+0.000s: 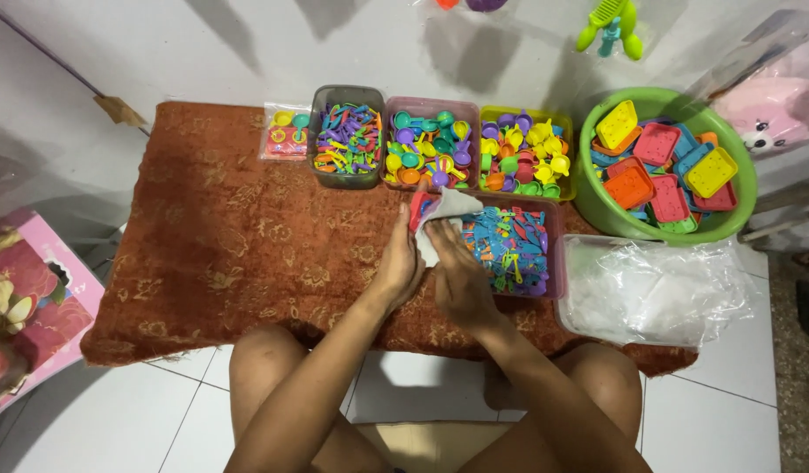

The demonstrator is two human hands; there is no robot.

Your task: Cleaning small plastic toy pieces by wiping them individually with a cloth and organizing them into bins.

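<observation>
Both hands grip one clear bag at frame centre.
Left hand [402,263] and right hand [457,276] clasp the clear bag [446,208], long axis upright, red tray [419,208] inside; blue pieces fill the pink tub [555,254] beside it.

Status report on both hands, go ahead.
Left hand and right hand both gripping clear bag with red toy inside. Pink bin beside. Nothing blocking.

Rust floral mat [247,236] — green basin [737,210]

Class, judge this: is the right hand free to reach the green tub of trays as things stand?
Probably not at once: the right hand holds a clear bag with the left hand. Otherwise, nothing blocks the green tub.
</observation>
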